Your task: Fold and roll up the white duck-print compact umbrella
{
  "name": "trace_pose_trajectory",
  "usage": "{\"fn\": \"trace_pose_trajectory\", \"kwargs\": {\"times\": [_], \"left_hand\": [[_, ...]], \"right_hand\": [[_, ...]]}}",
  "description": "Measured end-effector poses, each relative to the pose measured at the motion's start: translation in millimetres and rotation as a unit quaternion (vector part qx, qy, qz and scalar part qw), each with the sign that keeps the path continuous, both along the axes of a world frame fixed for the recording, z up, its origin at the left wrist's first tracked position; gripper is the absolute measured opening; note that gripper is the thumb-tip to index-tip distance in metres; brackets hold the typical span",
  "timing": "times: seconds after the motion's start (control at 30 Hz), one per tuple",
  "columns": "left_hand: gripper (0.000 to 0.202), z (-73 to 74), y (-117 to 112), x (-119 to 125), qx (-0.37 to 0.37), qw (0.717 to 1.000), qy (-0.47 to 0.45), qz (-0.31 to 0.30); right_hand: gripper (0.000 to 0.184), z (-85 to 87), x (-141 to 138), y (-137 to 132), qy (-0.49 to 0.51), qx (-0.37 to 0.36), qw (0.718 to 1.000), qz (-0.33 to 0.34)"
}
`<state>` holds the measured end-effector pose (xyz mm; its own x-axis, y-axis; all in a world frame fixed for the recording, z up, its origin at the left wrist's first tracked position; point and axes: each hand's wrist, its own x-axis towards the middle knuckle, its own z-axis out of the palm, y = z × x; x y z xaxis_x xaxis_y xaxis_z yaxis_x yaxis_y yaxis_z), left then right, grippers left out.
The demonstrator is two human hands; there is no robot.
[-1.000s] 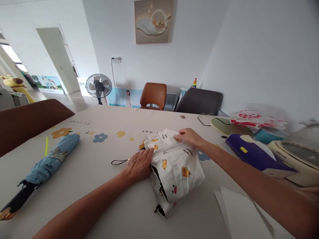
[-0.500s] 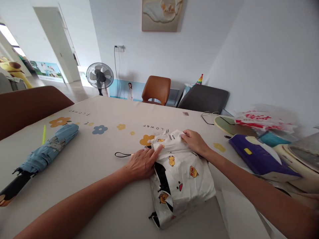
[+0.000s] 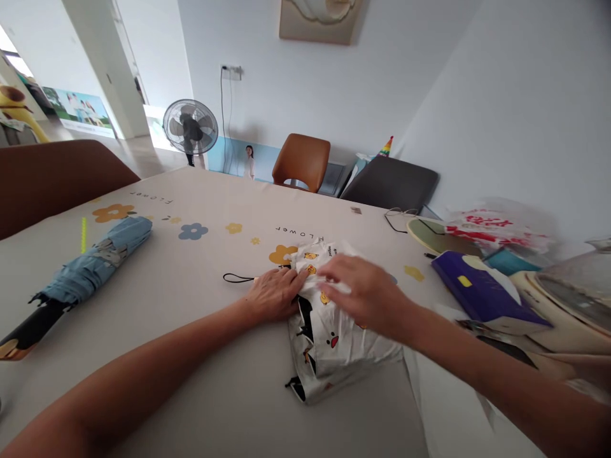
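Observation:
A white folding umbrella with yellow duck prints and a black underside lies loosely folded on the table in front of me. Its black wrist loop sticks out to the left. My left hand is closed around the handle end, thumb pressed on the fabric; most of the handle is hidden beneath it. Over the folds hovers my right hand, blurred by motion, its thumb and fingers apart with nothing visible between them. Whether its fingertips touch the cloth is unclear.
A closed blue umbrella lies at the left on the table. To the right are glasses, a purple box, a plastic bag and a beige round-topped container. Chairs and a fan stand beyond.
My right hand has let go of the umbrella's far edge and moved toward me and left over the folds. My left hand stays on the handle end. The view has tilted slightly down.

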<state>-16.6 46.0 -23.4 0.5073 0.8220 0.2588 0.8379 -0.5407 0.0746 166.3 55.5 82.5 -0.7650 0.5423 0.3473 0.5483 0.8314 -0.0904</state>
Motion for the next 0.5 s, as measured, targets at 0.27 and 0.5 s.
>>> {"fn": "trace_pose_trajectory", "kwargs": {"times": [0.27,0.5], "left_hand": [[0.061,-2.0,0,-1,0.008,1.0,0.005,-0.005],[0.06,-2.4,-2,-3,0.017,1.0,-0.015,-0.004]], "right_hand": [[0.012,-11.5,-1,-33,-0.235,-0.053,0.967,0.077],[0.017,-6.2,11,-45,-0.068,0.026,0.991,0.11]]}}
